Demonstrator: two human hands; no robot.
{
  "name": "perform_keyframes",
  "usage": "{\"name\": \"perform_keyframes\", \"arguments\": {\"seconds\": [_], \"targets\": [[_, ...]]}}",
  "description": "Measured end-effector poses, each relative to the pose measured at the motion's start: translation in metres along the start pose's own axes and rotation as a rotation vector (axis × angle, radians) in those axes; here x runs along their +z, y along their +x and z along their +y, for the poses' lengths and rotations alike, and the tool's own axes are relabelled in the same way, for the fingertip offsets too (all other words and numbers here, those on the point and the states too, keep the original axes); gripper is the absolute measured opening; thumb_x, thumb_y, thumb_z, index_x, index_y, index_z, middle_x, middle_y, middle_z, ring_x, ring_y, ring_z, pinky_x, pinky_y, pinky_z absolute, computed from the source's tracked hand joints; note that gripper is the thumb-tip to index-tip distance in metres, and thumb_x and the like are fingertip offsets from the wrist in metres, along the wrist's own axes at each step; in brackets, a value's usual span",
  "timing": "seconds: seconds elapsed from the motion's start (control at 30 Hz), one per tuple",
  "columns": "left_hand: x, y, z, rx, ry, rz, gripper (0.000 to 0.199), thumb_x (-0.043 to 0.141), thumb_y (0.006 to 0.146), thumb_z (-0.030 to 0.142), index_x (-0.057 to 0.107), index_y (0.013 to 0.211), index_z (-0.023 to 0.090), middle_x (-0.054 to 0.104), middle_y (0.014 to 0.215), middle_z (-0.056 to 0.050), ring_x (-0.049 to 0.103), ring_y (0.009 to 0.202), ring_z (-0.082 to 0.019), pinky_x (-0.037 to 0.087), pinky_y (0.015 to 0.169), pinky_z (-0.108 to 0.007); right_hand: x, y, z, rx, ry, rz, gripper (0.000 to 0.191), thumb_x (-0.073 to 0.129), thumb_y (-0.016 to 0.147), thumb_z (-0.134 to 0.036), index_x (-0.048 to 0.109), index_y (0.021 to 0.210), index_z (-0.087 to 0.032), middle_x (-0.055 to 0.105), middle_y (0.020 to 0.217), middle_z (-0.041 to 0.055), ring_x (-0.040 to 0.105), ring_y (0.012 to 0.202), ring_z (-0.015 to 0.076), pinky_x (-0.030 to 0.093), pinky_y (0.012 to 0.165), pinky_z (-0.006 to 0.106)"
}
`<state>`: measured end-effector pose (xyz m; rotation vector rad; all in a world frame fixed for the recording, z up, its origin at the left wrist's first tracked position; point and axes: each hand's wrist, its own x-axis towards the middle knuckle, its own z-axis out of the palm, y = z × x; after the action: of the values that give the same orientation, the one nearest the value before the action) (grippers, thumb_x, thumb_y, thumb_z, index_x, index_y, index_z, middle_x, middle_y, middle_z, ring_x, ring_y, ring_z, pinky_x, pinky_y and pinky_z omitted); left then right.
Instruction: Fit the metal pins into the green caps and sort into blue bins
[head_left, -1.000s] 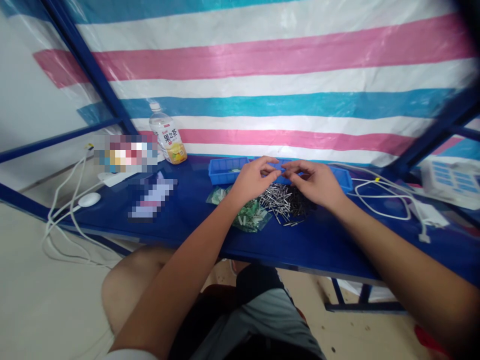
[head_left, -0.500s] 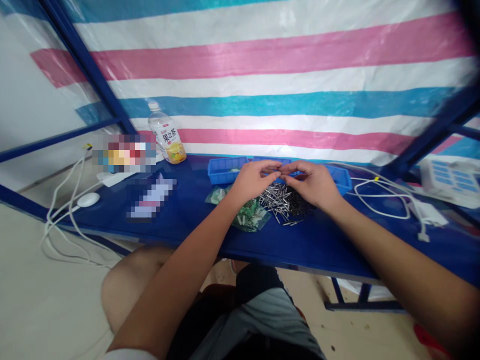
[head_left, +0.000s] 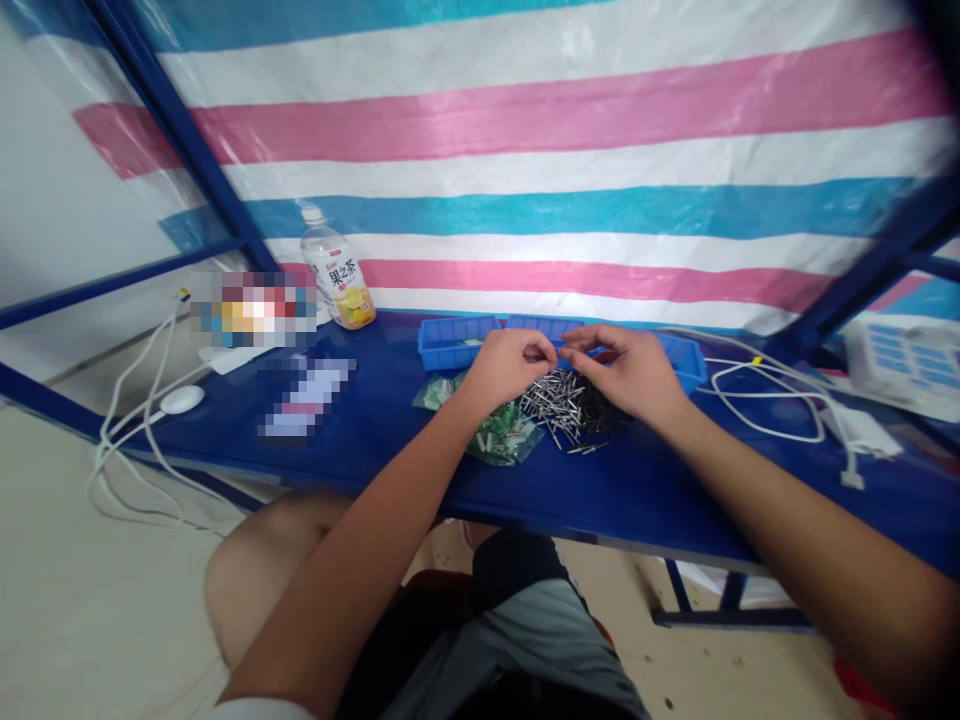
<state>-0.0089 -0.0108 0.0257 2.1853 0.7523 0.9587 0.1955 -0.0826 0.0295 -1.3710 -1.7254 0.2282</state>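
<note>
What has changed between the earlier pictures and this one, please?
The left hand has curled its fingers in and lowered them slightly toward the metal pins; the right hand has barely moved. I cannot tell whether anything small was taken or let go. The bottle, green bag and blue trays stayed put.

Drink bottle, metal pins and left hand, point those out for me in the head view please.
Drink bottle (head_left: 341, 280): head view, on its front label.
Metal pins (head_left: 562, 402): head view, middle of the pile.
Left hand (head_left: 507, 366): head view, back of the hand.
</note>
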Motion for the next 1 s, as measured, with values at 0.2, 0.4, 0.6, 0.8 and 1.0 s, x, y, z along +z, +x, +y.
{"name": "perform_keyframes", "arguments": {"seconds": [0.2,0.4,0.6,0.8,1.0], "targets": [[-0.001,0.002,-0.003,0.024,0.096,0.010,0.013,0.070,0.083,0.013,0.078,0.088,0.022,0.083,0.095,-0.004,0.075,0.086,-0.020,0.062,0.091,-0.040,0.000,0.000,0.004,-0.014,-0.003,-0.061,0.013,0.073,0.092,-0.036,0.079,0.097,-0.025,0.084,0.100,0.0053,0.079,0.088,0.0250,0.063,0.080,0.041],[0.000,0.002,-0.003,0.013,0.030,0.032,0.013,0.071,0.083,0.013,0.077,0.090,0.022,0.083,0.094,-0.004,0.077,0.088,-0.020,0.064,0.090,-0.040,0.003,0.001,0.011,-0.006,-0.056,-0.118,0.011,0.073,0.089,-0.028,0.079,0.097,-0.025,0.085,0.100,0.0047,0.079,0.088,0.0253,0.063,0.079,0.040],[0.000,0.001,-0.003,0.045,0.005,0.019,0.015,0.071,0.084,0.013,0.075,0.095,0.022,0.082,0.097,-0.005,0.079,0.092,-0.021,0.065,0.091,-0.040,0.006,-0.002,0.011,0.000,-0.128,-0.143,0.013,0.071,0.092,-0.034,0.080,0.097,-0.027,0.085,0.101,0.0041,0.079,0.084,0.0267,0.062,0.079,0.042],[0.000,0.001,0.002,0.029,-0.050,0.042,0.045,0.073,0.090,0.018,0.064,0.134,0.025,0.079,0.123,-0.010,0.078,0.094,-0.022,0.065,0.087,-0.039,-0.005,0.003,0.006,-0.060,-0.237,-0.114,0.019,0.064,0.097,-0.036,0.081,0.098,-0.026,0.084,0.098,0.0054,0.075,0.078,0.0264,0.058,0.078,0.042],[0.001,-0.002,0.004,0.112,0.074,-0.068,0.020,0.067,0.099,0.033,0.075,0.115,0.023,0.081,0.117,-0.011,0.077,0.099,-0.025,0.062,0.088,-0.042,-0.042,0.015,0.042,0.002,-0.634,0.002,0.024,0.062,0.096,-0.034,0.082,0.103,-0.022,0.079,0.101,0.0154,0.072,0.088,0.0340,0.054,0.080,0.049]]}}
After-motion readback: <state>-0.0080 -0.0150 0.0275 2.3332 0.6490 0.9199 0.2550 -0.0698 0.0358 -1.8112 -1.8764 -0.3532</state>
